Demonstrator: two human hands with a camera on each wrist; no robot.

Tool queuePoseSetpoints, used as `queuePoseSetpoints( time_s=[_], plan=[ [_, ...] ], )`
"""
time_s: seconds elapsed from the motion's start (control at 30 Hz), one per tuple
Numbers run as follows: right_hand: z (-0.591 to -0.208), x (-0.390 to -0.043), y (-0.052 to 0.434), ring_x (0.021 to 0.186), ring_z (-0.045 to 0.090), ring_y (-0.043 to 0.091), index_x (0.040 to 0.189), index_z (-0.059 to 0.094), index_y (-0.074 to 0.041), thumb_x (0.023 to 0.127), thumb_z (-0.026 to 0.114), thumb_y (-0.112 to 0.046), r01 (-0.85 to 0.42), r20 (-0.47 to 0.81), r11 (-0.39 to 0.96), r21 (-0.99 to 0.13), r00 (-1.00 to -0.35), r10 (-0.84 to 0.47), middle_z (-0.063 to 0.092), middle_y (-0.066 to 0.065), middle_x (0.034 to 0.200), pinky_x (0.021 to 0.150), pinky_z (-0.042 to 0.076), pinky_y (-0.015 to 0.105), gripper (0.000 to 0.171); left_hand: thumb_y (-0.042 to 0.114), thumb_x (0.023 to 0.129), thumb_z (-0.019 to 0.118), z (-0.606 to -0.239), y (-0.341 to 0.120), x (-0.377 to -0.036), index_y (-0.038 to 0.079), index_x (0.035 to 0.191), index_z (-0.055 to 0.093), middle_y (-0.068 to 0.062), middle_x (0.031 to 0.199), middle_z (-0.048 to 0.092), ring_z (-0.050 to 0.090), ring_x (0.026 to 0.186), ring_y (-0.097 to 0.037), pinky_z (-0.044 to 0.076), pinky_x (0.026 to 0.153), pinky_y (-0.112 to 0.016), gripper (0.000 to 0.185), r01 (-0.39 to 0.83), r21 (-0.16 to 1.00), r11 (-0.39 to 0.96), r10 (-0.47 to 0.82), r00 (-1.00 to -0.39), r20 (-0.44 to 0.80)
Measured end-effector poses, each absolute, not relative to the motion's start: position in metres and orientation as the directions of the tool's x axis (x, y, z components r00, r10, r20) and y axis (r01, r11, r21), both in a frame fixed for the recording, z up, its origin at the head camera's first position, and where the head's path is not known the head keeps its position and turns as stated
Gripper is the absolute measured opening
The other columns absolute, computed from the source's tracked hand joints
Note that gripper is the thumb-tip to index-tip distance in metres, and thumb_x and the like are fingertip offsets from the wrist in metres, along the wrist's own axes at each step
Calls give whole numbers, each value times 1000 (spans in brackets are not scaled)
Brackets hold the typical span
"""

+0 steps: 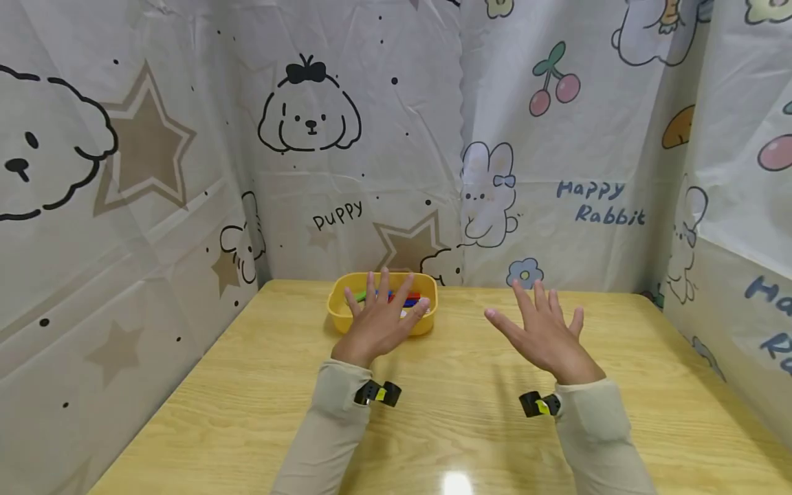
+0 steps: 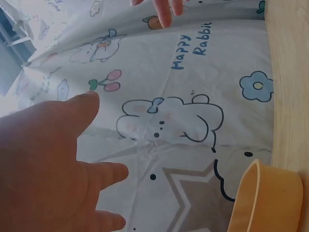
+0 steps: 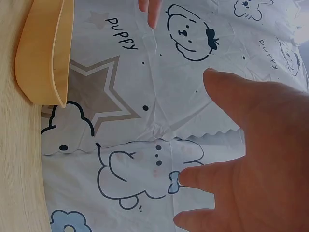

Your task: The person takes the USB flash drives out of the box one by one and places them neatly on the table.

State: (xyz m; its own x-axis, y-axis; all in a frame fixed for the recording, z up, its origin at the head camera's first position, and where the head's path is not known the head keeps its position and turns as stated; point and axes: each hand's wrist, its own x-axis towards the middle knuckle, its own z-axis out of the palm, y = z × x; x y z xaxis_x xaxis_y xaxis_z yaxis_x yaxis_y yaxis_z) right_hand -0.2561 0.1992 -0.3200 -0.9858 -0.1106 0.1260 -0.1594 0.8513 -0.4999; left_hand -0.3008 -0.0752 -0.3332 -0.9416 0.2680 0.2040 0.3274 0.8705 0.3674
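Observation:
My left hand [image 1: 380, 323] is held up over the table with its fingers spread, holding nothing. In the head view it overlaps a yellow plastic basket [image 1: 337, 309] at the back of the table. Inside the basket lie several small coloured things, among them a green one [image 1: 361, 298], a red one [image 1: 413, 296] and blue ones, partly hidden behind the fingers. To the right, my right hand [image 1: 547, 337] hovers with its fingers spread too, nothing in it. Both wrist views show the basket's outer wall [image 2: 280, 198] [image 3: 36, 58] at the edge, apart from the hands.
The light wooden table [image 1: 458, 385] reaches back to a hanging white curtain [image 1: 396, 137] with printed puppies, rabbits and stars. More curtain [image 1: 124, 275] closes off the left side and the right side. Each wrist wears a black strap-on camera [image 1: 386, 394].

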Motion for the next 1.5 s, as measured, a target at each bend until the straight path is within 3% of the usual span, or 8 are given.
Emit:
queuePoseSetpoints(
  time_s=[0.47,0.67,0.73,0.97,1.23,1.5],
  plan=[
    [-322,-262,192,139,-15,49,156,6,-14,88,36,-73,-172,127,853,-493,-984,-125,-13,23,157,94,-25,68,95,74,90,12,-350,-104,-322,32,155,14,-11,160,-8,-16,143,-33,-16,102,-67,77,262,426,866,200,-962,185],
    [-332,-275,181,142,-6,48,155,15,-12,87,41,-73,-216,174,845,-489,-973,-149,-3,24,158,98,-17,71,95,71,92,20,-350,-117,-329,29,155,18,-13,161,-1,-9,145,-34,-17,104,-64,75,265,531,805,170,-960,222],
    [-338,-280,176,142,-1,48,155,18,-12,86,43,-73,-231,186,842,-488,-970,-158,2,24,158,99,-14,71,95,67,95,24,-353,-125,-333,24,154,22,-15,160,6,0,146,-36,-12,106,-64,73,281,583,763,156,-954,257],
    [-361,-294,159,140,12,48,151,28,-12,87,50,-67,-289,213,827,-482,-954,-209,11,22,158,101,-4,72,88,54,100,28,-378,-158,-354,16,148,33,-16,151,30,31,136,-39,23,108,-59,61,291,777,558,3,-937,349],
    [-382,-317,138,140,18,43,149,35,-17,85,61,-59,-339,222,821,-461,-939,-263,17,19,157,102,5,71,81,53,101,25,-399,-182,-363,18,145,39,-10,150,39,33,137,-32,26,110,-52,59,269,898,349,-176,-922,344],
    [-390,-346,104,141,19,44,151,34,-23,83,68,-52,-329,110,863,-384,-944,-312,17,22,157,103,12,71,81,58,99,23,-406,-191,-364,19,146,39,-4,152,36,29,140,-27,22,112,-49,63,273,907,321,-188,-920,344]
  ],
)
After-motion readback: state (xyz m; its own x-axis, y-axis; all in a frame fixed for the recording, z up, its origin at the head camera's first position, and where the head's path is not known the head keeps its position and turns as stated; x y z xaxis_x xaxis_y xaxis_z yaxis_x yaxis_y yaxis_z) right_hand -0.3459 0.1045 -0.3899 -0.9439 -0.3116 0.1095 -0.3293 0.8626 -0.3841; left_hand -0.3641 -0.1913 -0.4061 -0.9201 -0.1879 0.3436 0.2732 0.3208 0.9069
